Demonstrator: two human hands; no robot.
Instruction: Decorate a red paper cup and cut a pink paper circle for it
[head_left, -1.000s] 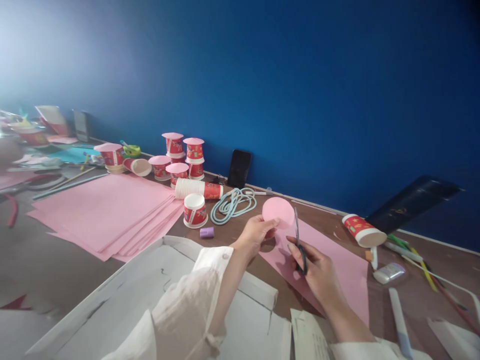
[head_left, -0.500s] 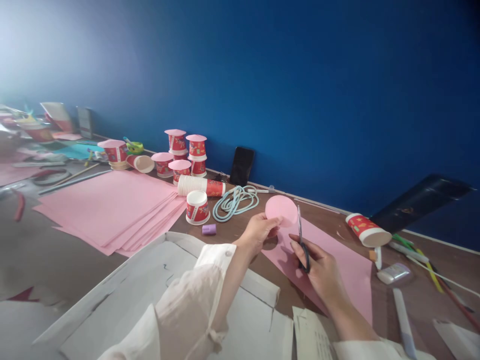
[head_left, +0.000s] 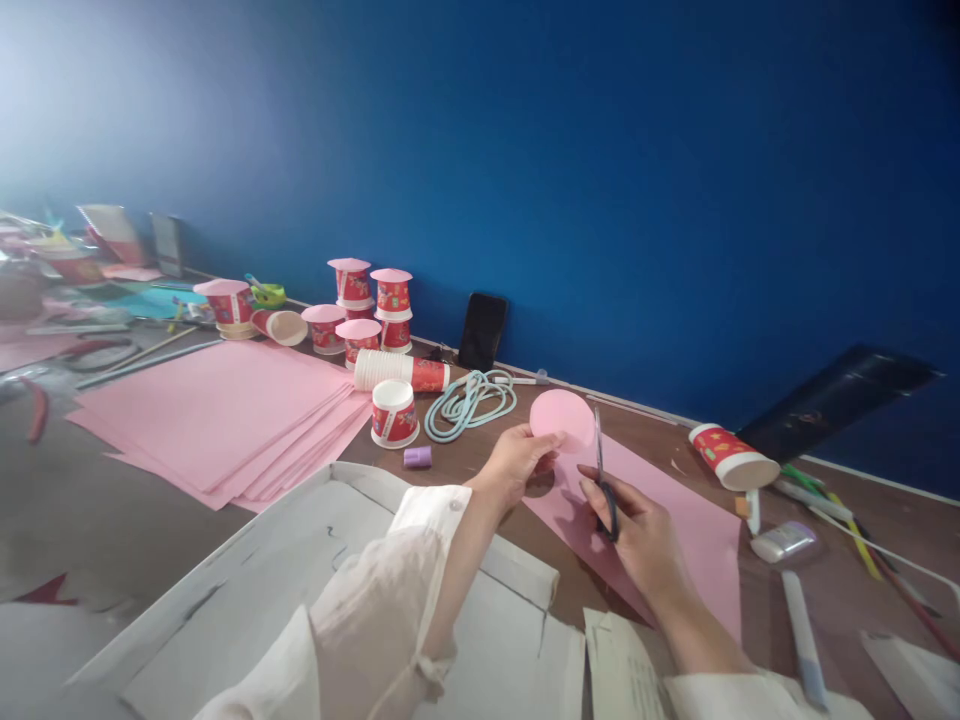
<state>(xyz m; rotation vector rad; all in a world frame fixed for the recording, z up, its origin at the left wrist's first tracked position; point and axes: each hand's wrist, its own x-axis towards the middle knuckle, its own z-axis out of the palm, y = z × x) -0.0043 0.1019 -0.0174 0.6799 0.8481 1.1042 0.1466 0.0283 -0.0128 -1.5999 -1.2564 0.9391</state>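
Between the thumb and fingers of my left hand (head_left: 519,462) is a round pink paper disc (head_left: 561,418), held up by its lower edge. My right hand (head_left: 641,535) grips a pair of black-handled scissors (head_left: 600,470), blades pointing up at the disc's right edge. Whether the blades touch the paper I cannot tell. Beneath both hands lies a larger pink sheet (head_left: 690,530) on the brown table. Left of my left hand stand a red-and-white paper cup (head_left: 394,415) and a small purple cap (head_left: 418,457).
Several red cups topped with pink discs (head_left: 352,285) stand along the blue wall. Nearby are a stack of pink paper (head_left: 217,415), nested cups (head_left: 401,371), a pale blue cord (head_left: 469,405) and a phone (head_left: 482,330). A tipped cup (head_left: 733,458) lies right; a white box lid (head_left: 300,540) is in front.
Almost nothing differs. Both hands, the disc and the scissors hold nearly the same place, while the view has shifted very slightly.
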